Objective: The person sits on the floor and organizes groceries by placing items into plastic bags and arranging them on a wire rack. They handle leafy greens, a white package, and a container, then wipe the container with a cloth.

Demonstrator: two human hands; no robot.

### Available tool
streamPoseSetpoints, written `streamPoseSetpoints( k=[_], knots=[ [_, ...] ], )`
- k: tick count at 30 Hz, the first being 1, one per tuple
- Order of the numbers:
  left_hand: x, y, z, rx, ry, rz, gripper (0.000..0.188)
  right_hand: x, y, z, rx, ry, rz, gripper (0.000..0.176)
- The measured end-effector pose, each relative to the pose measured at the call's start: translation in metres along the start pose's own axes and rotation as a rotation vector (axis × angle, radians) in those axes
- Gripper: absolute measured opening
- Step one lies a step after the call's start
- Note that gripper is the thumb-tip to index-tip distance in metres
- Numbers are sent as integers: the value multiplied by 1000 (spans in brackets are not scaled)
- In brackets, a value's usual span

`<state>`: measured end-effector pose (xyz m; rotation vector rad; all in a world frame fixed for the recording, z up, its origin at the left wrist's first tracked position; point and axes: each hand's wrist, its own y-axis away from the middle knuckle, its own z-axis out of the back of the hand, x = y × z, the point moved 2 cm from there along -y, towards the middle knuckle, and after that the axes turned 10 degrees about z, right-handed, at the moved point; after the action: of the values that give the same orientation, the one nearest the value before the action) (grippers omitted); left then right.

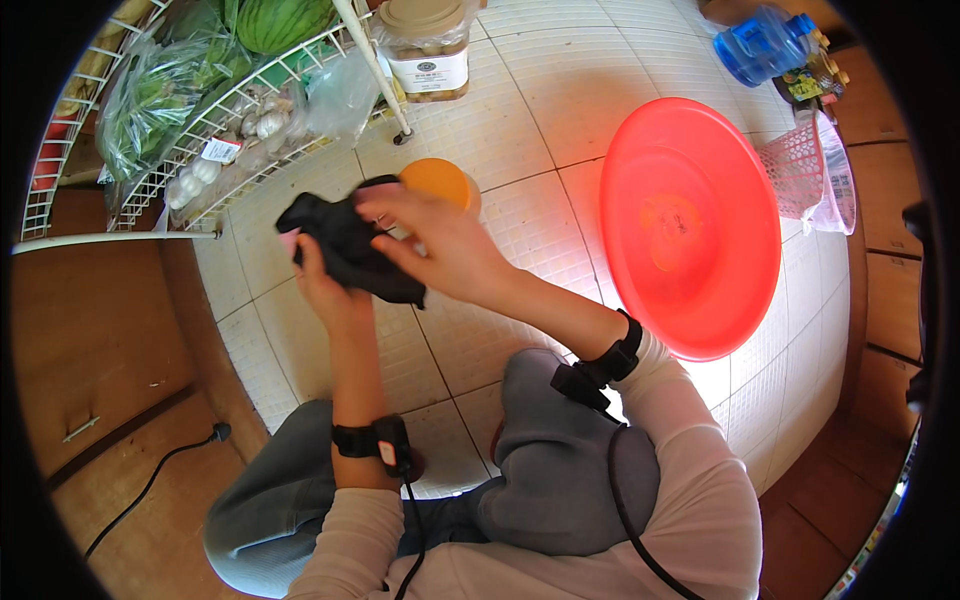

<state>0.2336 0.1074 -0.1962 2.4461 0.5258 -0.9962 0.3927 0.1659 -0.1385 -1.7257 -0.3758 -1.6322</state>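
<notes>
My left hand (pixel 324 289) holds a crumpled black cloth item (pixel 345 244) from below, thumb against its left side. Pink shows at two edges of the cloth; whether it is a sock, a glove or another small garment is unclear. Over the right end of the cloth is my right hand (pixel 454 244), slightly blurred, with thumb and fingers apart. Its fingertips reach the cloth near a pink patch, but I cannot tell whether they grip it. Beyond my right hand, a round tub with an orange lid (pixel 435 181) stands on the tiled floor, partly covered.
To the right sits a large red plastic basin (pixel 686 225). Behind it are a pink perforated bin (pixel 799 169) with a bag liner and a blue water jug (pixel 757 49). A white wire rack (pixel 247 161) holds vegetables at upper left, beside a lidded jar (pixel 429 64). Cables trail from both wristbands.
</notes>
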Motion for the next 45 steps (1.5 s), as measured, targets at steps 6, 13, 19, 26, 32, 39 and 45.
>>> streamPoseSetpoints(
  k=[6,13,19,26,32,39,45],
  knots=[
    [49,-34,12,-115,-194,96,21,-32,1,27,64,976,136,77],
    [70,-13,28,-142,-715,198,30,-49,-5,40,127,930,7,79],
    [44,7,21,-151,-255,430,28,-33,15,61,-8,1113,-131,76],
    [11,-14,-1,-12,-283,282,28,7,115,81,228,1300,-210,76],
    [29,-28,-14,18,-265,291,28,63,195,73,723,1354,-278,76],
    [46,-30,-18,41,-262,374,27,93,277,75,716,1431,-749,79],
    [44,-36,-6,13,-285,335,28,100,326,89,583,1319,-1495,93]
  ],
)
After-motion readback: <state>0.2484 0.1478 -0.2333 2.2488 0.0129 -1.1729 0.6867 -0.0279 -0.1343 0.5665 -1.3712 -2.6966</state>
